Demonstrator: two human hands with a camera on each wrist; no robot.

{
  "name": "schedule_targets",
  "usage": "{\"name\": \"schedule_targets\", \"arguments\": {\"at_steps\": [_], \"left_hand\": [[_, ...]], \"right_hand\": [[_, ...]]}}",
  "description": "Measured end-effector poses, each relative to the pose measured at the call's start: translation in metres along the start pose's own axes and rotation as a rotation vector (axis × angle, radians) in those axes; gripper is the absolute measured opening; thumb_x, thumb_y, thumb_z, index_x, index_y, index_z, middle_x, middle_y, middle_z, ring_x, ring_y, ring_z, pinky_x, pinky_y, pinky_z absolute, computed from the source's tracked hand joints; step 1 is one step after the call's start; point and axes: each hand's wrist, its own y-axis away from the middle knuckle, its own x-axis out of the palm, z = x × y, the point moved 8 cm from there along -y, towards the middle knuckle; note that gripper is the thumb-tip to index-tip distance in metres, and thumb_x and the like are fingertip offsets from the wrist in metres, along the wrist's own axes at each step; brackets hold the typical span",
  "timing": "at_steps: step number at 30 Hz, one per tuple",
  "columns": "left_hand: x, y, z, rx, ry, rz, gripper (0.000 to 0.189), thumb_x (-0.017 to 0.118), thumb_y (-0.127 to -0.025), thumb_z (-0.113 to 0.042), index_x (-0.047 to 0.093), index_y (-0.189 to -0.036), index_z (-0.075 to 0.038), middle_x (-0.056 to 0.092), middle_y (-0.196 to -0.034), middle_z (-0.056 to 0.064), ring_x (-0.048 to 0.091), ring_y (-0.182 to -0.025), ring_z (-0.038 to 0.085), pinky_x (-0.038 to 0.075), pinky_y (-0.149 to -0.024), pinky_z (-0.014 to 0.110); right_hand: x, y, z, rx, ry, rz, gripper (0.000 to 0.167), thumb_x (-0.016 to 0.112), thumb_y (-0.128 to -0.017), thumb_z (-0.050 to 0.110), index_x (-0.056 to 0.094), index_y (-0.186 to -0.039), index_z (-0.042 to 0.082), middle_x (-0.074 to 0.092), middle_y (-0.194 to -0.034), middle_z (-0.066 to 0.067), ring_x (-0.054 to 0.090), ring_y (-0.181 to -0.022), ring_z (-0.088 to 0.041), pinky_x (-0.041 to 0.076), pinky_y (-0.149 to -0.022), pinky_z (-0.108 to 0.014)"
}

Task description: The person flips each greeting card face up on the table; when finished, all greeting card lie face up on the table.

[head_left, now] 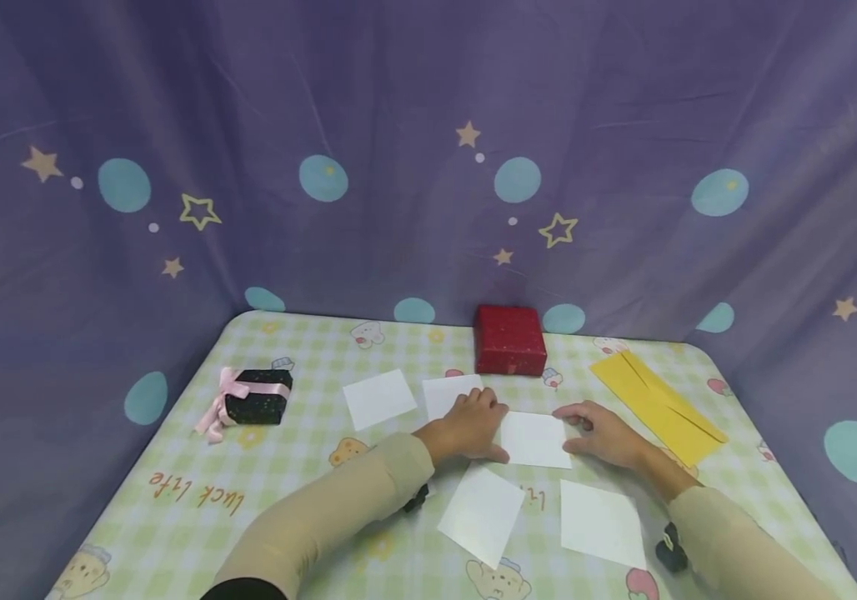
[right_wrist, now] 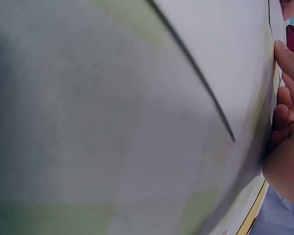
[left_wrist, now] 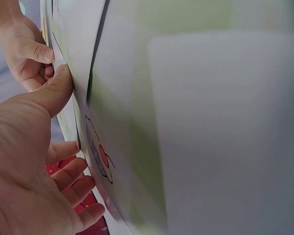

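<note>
White card [head_left: 535, 439]: seemed light, bendable; best held edgewise.
Left hand [head_left: 473, 425]: fingers lay loosely spread.
Right hand [head_left: 603, 433]: fingers stood parted from thumb.

Starry purple fabric [head_left: 413, 92] encloses this small booth.

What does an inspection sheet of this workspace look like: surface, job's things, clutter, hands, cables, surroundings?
Surface: checked tablecloth with printed pictures and lettering.
Job's things: five white cards in view, laid out flat, including the card between the hands.
Clutter: black box tied with pink ribbon, on the left; red box at the back; yellow envelope on the right.
Hands: left hand by that card's left edge; right hand at its right edge.
Cables: nothing seen.
Surroundings: patterned purple fabric behind the table.
</note>
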Motion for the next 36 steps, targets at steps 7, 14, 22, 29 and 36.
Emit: {"name": "schedule_targets", "arguments": {"at_steps": [7,14,22,29,36], "left_hand": [[-0.001,-0.002,-0.002,-0.003,-0.011,-0.002,0.078,0.075,-0.080,-0.067,0.057,-0.135,-0.015,0.051,-0.133,0.006,0.046,-0.114,0.020,0.043,-0.095,0.035],[-0.009,-0.007,-0.006,0.035,-0.033,-0.098,0.080,0.080,-0.077,-0.063,0.056,-0.134,-0.013,0.054,-0.128,0.004,0.052,-0.114,0.018,0.048,-0.093,0.032],[-0.021,-0.006,-0.005,0.123,-0.006,-0.247,0.046,0.076,-0.090,-0.039,0.059,-0.128,-0.020,0.061,-0.120,-0.004,0.064,-0.106,0.010,0.055,-0.082,0.025],[-0.057,0.007,-0.006,0.276,0.025,-0.546,0.022,0.074,-0.093,-0.034,0.070,-0.114,-0.028,0.065,-0.102,-0.010,0.063,-0.075,0.002,0.049,-0.060,0.015],[-0.076,0.018,-0.007,0.401,0.031,-0.730,0.013,0.076,-0.091,-0.037,0.078,-0.101,-0.029,0.071,-0.091,-0.013,0.063,-0.072,0.000,0.051,-0.062,0.014]], "right_hand": [[0.002,-0.001,-0.004,0.050,-0.001,0.028,0.057,0.085,-0.082,0.025,0.064,-0.135,0.017,0.064,-0.119,-0.005,0.056,-0.108,-0.019,0.047,-0.095,-0.033],[-0.003,-0.004,-0.005,0.045,-0.025,-0.003,0.051,0.085,-0.081,0.017,0.065,-0.128,0.012,0.062,-0.101,-0.003,0.053,-0.092,-0.015,0.045,-0.083,-0.026],[-0.010,0.001,-0.002,0.081,-0.110,-0.021,0.020,0.073,-0.094,0.020,0.071,-0.109,0.006,0.062,-0.075,0.003,0.053,-0.067,-0.003,0.045,-0.067,-0.021],[-0.021,0.012,0.002,0.145,-0.527,-0.061,0.046,0.058,-0.104,0.023,0.058,-0.130,-0.015,0.079,-0.101,-0.004,0.074,-0.091,-0.004,0.060,-0.081,-0.024],[-0.035,0.014,0.019,0.059,-0.822,-0.090,0.024,0.054,-0.106,0.014,0.075,-0.116,0.007,0.077,-0.105,0.009,0.074,-0.097,-0.008,0.060,-0.087,-0.027]]}}
